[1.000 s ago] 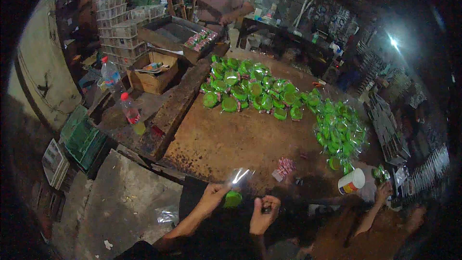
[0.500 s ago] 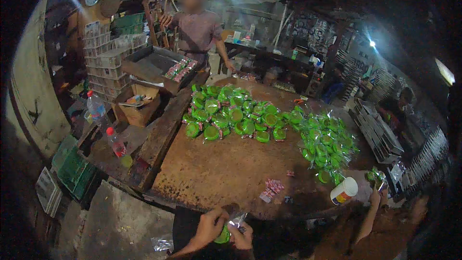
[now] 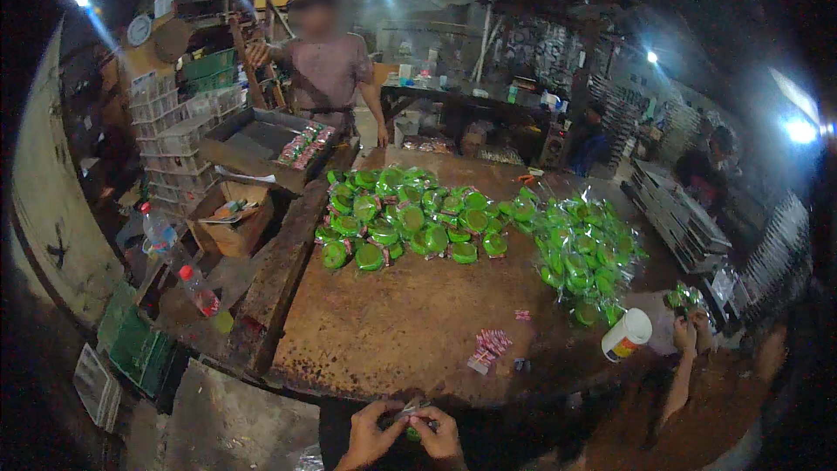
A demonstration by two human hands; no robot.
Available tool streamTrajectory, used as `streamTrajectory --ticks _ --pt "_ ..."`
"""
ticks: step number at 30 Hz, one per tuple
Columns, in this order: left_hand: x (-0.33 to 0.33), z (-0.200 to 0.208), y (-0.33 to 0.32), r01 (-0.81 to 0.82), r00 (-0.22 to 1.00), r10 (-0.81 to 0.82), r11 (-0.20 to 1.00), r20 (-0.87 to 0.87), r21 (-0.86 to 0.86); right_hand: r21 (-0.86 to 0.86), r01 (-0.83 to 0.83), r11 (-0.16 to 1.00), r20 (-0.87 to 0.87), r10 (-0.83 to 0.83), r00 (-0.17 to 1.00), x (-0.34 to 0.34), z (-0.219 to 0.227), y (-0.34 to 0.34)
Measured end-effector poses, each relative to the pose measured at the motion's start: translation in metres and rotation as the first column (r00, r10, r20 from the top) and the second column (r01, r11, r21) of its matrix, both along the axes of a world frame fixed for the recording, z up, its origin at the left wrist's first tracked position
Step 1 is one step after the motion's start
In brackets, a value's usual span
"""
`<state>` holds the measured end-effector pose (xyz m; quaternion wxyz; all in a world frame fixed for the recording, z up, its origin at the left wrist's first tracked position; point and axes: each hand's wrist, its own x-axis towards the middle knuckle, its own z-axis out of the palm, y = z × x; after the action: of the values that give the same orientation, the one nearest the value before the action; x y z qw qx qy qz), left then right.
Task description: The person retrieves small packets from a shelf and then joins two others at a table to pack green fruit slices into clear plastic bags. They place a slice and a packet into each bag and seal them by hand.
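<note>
At the table's near edge, my left hand (image 3: 370, 436) and my right hand (image 3: 440, 434) pinch the gathered top of a clear plastic bag (image 3: 415, 407) between their fingertips. A green round piece (image 3: 412, 433) shows below, mostly hidden by the fingers. Beyond my hands, a small pile of red-and-white printed labels (image 3: 491, 345) lies on the wooden table (image 3: 366, 318). Farther off is a heap of green round pieces in clear wrappers with pinkish labels (image 3: 410, 214). To its right stands a second heap of green bagged pieces (image 3: 586, 253).
A white tub (image 3: 628, 333) stands by the right edge, near a co-worker's hands (image 3: 690, 331) holding a green bagged piece. Another person (image 3: 327, 70) stands across the table. Bottles (image 3: 199, 290), a cardboard box (image 3: 228, 222) and stacked crates (image 3: 170, 139) are at left.
My hands have come together at the bag's top, which is now gathered; before, its film stood loose above the green piece. The view has shifted slightly.
</note>
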<state>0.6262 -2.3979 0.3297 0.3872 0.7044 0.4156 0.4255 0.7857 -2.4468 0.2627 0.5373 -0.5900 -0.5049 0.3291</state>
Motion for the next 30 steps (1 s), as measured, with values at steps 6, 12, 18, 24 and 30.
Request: streamTrajectory --ticks 6,12,18,24,30 --pt "-0.002 -0.002 0.0 0.077 0.991 -0.059 0.985 -0.119 0.152 -0.075 0.013 0.997 -0.035 -0.015 0.999 -0.001 -0.013 0.001" --pt "-0.002 0.005 -0.006 0.102 0.962 -0.042 0.971 0.269 -0.216 0.055 -0.038 0.998 -0.109 0.044 0.993 0.005 -0.007 0.001" --pt "-0.007 0.014 -0.003 0.078 0.994 -0.075 0.996 -0.086 0.032 0.02 -0.014 1.0 -0.096 0.016 0.995 0.001 -0.031 0.004" --pt "0.009 0.011 -0.01 0.038 0.984 -0.067 0.983 -0.163 -0.18 0.046 0.219 0.975 -0.118 -0.212 0.97 0.003 -0.041 0.009" --pt "0.012 -0.021 -0.007 0.194 0.969 -0.16 0.964 -0.189 0.18 -0.324 0.165 0.931 -0.335 -0.276 0.901 0.018 -0.012 -0.003"
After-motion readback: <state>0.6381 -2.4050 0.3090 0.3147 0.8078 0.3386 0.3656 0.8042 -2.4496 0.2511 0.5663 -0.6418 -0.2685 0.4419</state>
